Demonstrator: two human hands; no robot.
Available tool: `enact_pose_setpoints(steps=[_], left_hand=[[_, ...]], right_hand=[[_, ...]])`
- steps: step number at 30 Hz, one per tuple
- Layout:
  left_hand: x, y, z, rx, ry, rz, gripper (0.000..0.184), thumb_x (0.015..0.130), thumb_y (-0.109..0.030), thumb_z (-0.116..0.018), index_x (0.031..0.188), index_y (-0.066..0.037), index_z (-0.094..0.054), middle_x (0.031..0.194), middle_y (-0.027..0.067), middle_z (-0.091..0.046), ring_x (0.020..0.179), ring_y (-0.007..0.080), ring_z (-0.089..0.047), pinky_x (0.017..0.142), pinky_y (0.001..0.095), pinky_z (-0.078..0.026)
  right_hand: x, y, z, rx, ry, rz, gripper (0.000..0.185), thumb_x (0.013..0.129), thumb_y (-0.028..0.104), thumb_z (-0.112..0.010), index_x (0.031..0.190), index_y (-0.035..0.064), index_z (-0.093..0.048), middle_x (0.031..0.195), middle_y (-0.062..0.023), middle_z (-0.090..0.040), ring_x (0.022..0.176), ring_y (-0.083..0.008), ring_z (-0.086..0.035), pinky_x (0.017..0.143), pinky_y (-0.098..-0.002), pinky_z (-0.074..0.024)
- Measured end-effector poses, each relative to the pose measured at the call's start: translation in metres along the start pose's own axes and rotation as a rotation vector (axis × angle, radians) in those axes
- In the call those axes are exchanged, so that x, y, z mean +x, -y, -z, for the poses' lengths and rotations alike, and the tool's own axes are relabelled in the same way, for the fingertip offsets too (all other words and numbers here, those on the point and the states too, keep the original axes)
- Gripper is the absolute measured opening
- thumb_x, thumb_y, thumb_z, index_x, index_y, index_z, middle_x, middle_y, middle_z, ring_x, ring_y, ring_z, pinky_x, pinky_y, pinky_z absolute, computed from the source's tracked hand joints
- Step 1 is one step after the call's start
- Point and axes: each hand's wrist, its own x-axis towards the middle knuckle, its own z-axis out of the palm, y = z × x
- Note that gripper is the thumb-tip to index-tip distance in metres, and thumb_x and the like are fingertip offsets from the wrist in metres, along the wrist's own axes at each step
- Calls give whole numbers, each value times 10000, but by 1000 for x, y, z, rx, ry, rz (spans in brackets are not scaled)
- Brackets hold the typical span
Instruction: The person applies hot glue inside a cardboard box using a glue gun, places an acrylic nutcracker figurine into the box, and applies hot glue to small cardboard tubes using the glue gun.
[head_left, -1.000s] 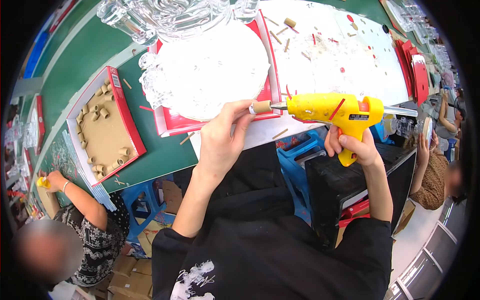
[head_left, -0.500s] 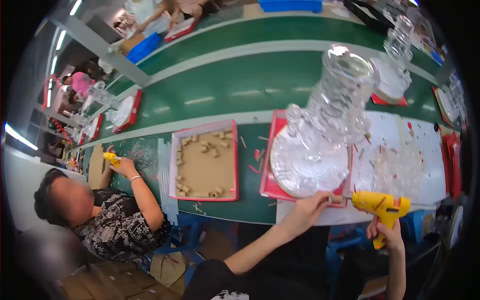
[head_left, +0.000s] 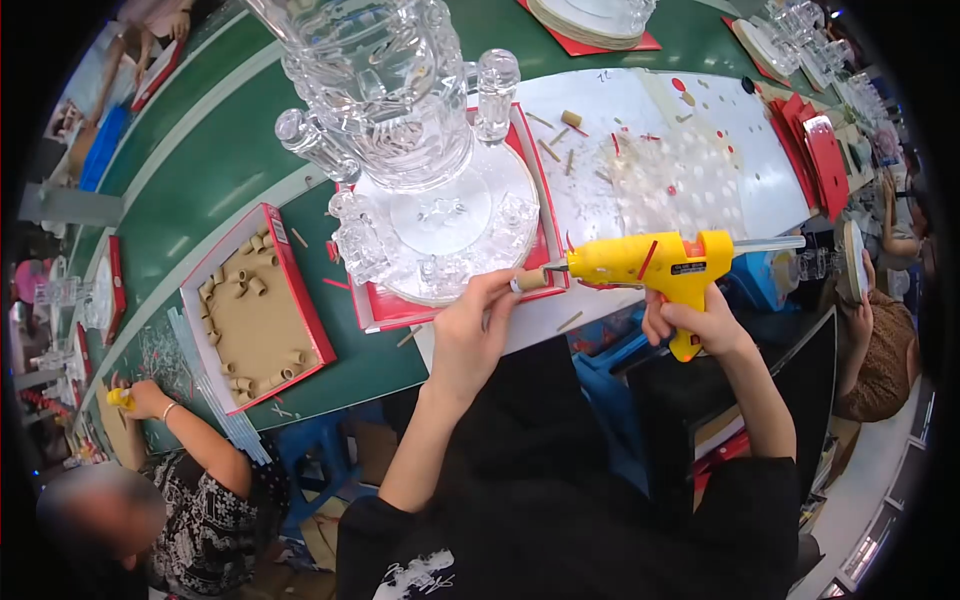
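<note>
My left hand (head_left: 472,328) pinches a short cardboard tube (head_left: 533,281) at the near edge of a red box lid (head_left: 547,190). In my right hand (head_left: 704,318) is a yellow glue gun (head_left: 648,260) with a clear glue stick (head_left: 770,243) out of its back. Its nozzle meets the tube's open end; whether they touch, I cannot tell. Clear glass pieces, among them a tall ribbed vessel (head_left: 385,100) and small cylinders, stand on a round white board (head_left: 505,180) inside the lid.
Left of me, a red-edged box (head_left: 325,335) holds several cardboard tubes. A co-worker (head_left: 190,500) there holds a yellow glue gun. Scraps and a loose tube (head_left: 572,119) lie on white paper (head_left: 760,110). Red sheets (head_left: 825,165) stand at right; another person (head_left: 880,350) is beyond.
My view has swung right and down, so the bench appears rotated. Both hands still hold the tube and the glue gun, with the nozzle staying close to the tube's end.
</note>
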Motion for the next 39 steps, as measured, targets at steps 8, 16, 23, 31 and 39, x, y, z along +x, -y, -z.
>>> enact_pose_setpoints(steps=[8,16,23,31,39], left_hand=[[1,-1,0,11,-8,0,236,869,33,-644,1098,0,-593,900,142,-701,838,227,-718,699,289,-547],[2,-3,0,-12,-20,-8,224,873,36,-638,1091,4,-596,930,143,-706,854,223,-720,719,287,-555],[2,-6,-2,-12,-30,7,212,877,31,-637,1084,10,-593,918,147,-704,857,222,-718,725,285,-553],[1,-3,0,11,-28,-9,217,883,25,-631,1094,6,-585,899,145,-700,850,226,-716,711,294,-550],[2,-3,-1,-19,-33,-33,231,874,21,-640,1094,9,-572,900,153,-697,847,238,-714,711,295,-561]], right_hand=[[0,-3,2,-18,-6,12,292,824,149,-646,1040,-15,-537,678,-67,-562,595,-156,-581,615,-307,-524],[-2,-2,1,-23,-25,11,294,823,145,-646,1040,-20,-536,667,-58,-550,594,-154,-578,606,-304,-521],[-6,-2,3,-43,-30,0,280,827,140,-632,1034,-22,-535,640,-55,-535,571,-150,-566,594,-299,-510],[-7,-1,3,-59,-24,-25,281,819,159,-627,1021,-18,-542,636,-51,-536,564,-141,-562,584,-285,-502],[-6,-2,0,-43,3,16,262,840,175,-615,1011,-12,-546,613,-43,-525,541,-150,-552,563,-270,-481]])
